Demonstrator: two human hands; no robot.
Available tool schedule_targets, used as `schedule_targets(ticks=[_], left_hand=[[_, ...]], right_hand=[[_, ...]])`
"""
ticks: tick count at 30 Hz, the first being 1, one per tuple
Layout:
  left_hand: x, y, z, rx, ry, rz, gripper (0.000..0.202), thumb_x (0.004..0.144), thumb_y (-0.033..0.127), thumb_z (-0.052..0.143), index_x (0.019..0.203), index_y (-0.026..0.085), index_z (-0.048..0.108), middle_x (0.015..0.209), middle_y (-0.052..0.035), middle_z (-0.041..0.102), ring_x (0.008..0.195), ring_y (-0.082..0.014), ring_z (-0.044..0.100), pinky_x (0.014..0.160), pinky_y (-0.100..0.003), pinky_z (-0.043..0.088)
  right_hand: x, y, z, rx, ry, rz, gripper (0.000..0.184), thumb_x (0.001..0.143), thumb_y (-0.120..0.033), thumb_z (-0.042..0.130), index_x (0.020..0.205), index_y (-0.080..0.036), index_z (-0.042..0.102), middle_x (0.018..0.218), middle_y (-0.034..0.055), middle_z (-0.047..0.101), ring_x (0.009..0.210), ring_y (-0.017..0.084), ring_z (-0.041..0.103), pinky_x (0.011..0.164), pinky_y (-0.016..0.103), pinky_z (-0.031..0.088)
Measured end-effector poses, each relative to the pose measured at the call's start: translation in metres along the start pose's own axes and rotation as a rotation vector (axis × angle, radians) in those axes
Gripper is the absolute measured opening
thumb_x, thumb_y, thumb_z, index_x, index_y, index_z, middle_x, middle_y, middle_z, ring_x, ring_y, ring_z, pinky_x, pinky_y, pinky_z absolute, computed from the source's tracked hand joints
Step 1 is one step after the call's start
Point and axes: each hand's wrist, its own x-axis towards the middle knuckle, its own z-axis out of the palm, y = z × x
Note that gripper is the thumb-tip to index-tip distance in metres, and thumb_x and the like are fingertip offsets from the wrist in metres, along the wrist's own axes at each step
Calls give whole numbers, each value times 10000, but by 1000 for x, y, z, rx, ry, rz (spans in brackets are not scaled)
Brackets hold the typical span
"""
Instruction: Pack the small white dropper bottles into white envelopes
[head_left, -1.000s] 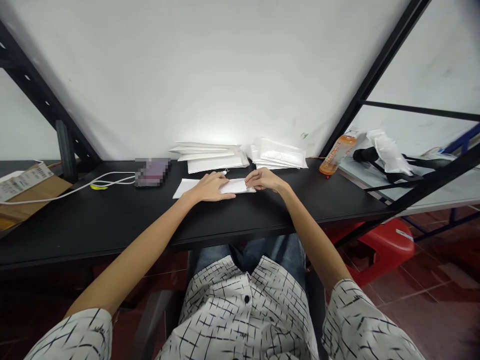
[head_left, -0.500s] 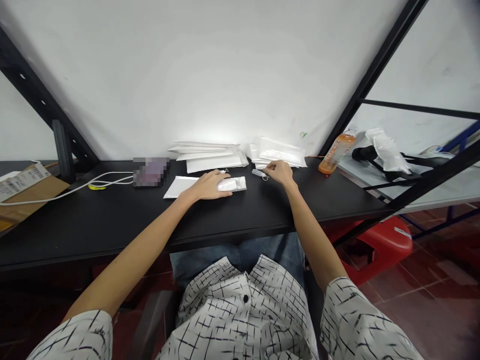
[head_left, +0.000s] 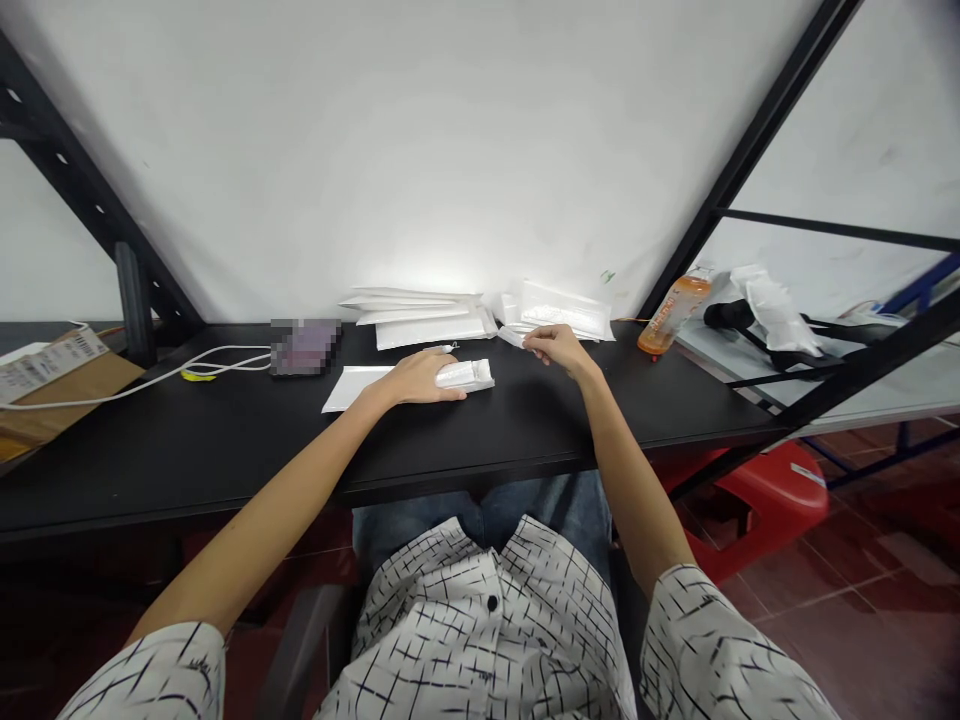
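Note:
My left hand [head_left: 424, 378] lies over a long white envelope [head_left: 351, 384] on the black desk, thumb on its near edge and fingers at its far edge. The envelope's right end, between thumb and fingers, looks puffed up. Just beyond those fingertips is a small white piece with a thin loop [head_left: 450, 347]. My right hand [head_left: 556, 350] pinches a small, slim white object [head_left: 513, 337], held near the front of a pile of white packets [head_left: 566, 308]; its kind is too small to make out.
A stack of white envelopes [head_left: 431, 325] lies against the wall. Left of it are a blurred purple box-like item [head_left: 306, 348], a white cable [head_left: 225, 350] and a cardboard parcel [head_left: 64, 375]. An orange drink bottle [head_left: 673, 313] stands at right, beside the black metal frame [head_left: 750, 140].
My right hand has picked up the small white object from the desk, and its far end now tilts up and left. The left hand and envelope have shifted only slightly.

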Motion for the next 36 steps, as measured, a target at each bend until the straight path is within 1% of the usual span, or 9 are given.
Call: schedule_targets(ticks=[5,14,16,19,22,27,30,33,36], left_hand=[[1,-1,1,-4,9,-6,732,779,715,575,1284,186,607,1300,-117,654,1190,-323,603,966,-380,464],[0,0,0,9,0,-7,694,782,697,579,1261,197,628,1260,-105,668,1152,-319,627,956,-371,469],[-3,-3,-2,5,-14,-8,694,787,691,576,1274,199,624,1240,-100,681,1138,-317,638,947,-368,475],[-9,-13,-4,5,-21,-26,739,782,700,575,1335,209,591,1301,-107,663,1193,-320,614,976,-375,467],[-15,-24,-7,13,-31,-69,770,770,740,562,1339,221,596,1323,-117,652,1212,-326,602,988,-390,464],[-17,-26,-9,32,-29,-116,740,780,737,554,1325,239,610,1299,-108,665,1196,-327,611,969,-393,478],[-16,-24,-9,43,-26,-109,703,786,703,569,1305,233,624,1308,-107,663,1199,-334,608,959,-400,487],[-15,-22,-9,31,-25,-102,680,785,694,577,1278,230,639,1299,-109,666,1182,-337,615,933,-400,499],[-16,-22,-10,19,-22,-105,689,786,698,576,1290,231,631,1284,-108,670,1176,-332,619,942,-398,495]], right_hand=[[-8,-12,11,69,-265,9,165,641,-264,754,733,-127,746,530,-16,545,481,90,469,420,213,394],[-21,-36,63,124,-452,-93,254,622,-296,806,784,-108,754,609,10,651,505,84,504,484,218,390],[-19,-37,68,172,-444,-121,273,669,-342,784,816,-114,751,636,32,673,506,100,539,449,209,355],[-5,-32,63,144,-281,-142,303,756,-406,736,874,-127,743,820,96,743,506,107,572,409,209,315],[17,-24,63,-68,-143,-147,194,802,-308,716,885,-134,727,919,88,748,496,85,571,526,227,448],[41,-25,99,-556,-201,-231,281,861,-215,687,1141,-210,720,1091,60,725,841,171,687,798,275,500],[42,-27,114,-730,-230,-299,193,896,-227,655,1062,-221,752,1105,77,715,1024,233,664,830,292,481],[40,-22,111,-677,-228,-304,118,913,-234,642,933,-190,749,1015,67,729,963,216,674,782,272,476],[40,-14,94,-488,-216,-227,93,915,-213,634,859,-160,686,885,35,716,725,137,673,660,227,472]])
